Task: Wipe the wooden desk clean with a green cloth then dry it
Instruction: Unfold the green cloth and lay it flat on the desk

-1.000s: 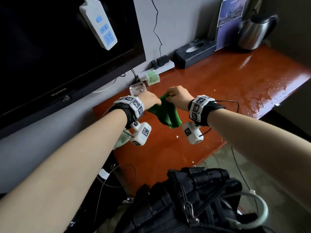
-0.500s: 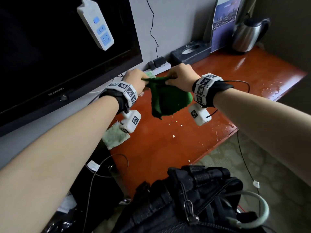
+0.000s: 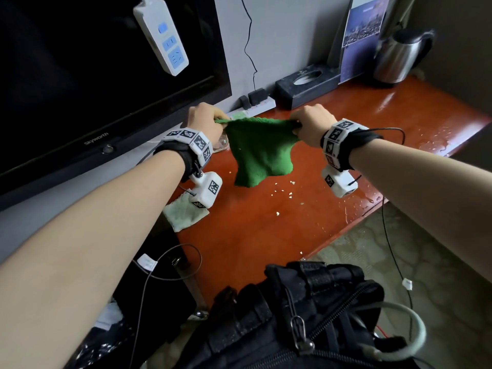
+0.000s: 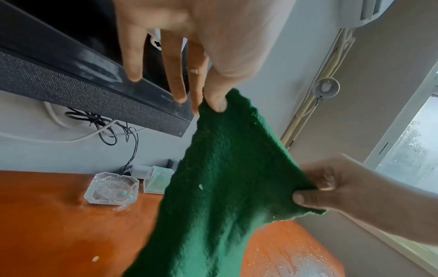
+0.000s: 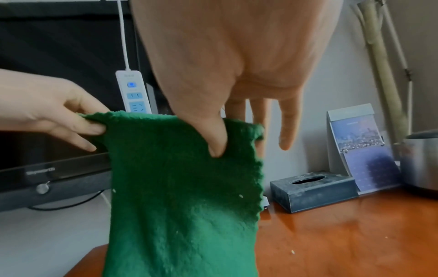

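Across the frame's centre, the desk carries crumbs and water at right. We pinch the cloth by its top corners, left hand and right hand, hanging above the desk. We should lower it flat and sweep crumbs inward.

cloth: lower end cut off by bottom edge in both wrist views | ashtray: mostly hidden behind left wrist in head view | kettle: cut off at right edge | worktop: near corner hidden by bag
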